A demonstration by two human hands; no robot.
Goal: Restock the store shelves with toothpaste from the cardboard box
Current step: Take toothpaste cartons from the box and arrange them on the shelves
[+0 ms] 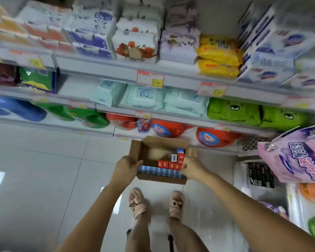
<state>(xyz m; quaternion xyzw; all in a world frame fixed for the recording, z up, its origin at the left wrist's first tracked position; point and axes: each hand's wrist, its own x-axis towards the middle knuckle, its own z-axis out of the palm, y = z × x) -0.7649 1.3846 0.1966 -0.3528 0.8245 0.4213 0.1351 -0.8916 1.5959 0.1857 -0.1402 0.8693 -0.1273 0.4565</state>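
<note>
A: Entry. Where is the stock?
B: Toothpaste sits in the cardboard box (149, 151), at 12 o'clock from the person's feet. Red cartons (169, 164) cluster toward the box's 4 o'clock corner. A blue row (160, 172) runs 9-to-3 along the 6 o'clock wall.
A: Hands?
B: Left hand (125, 168) grips the 9 o'clock wall, fingers curled over its edge. Right hand (193, 168) is curled at the 3 o'clock wall, fingertips against the red cartons. Wall or carton in that grip: cannot tell.
A: Relation for the next move?
B: The red cartons lie at 9 o'clock from the right hand, touching it, so that hand is nearer. Only end faces show, so I judge the cartons stand on end with their long axis pointing up at the camera. A straight upward pull would suit.
A: Legible text?
B: Carton brands are blurred. A pouch (144, 125) on the shelves (116, 68) seems to read "15". The price tag (150, 79) is unreadable.
</note>
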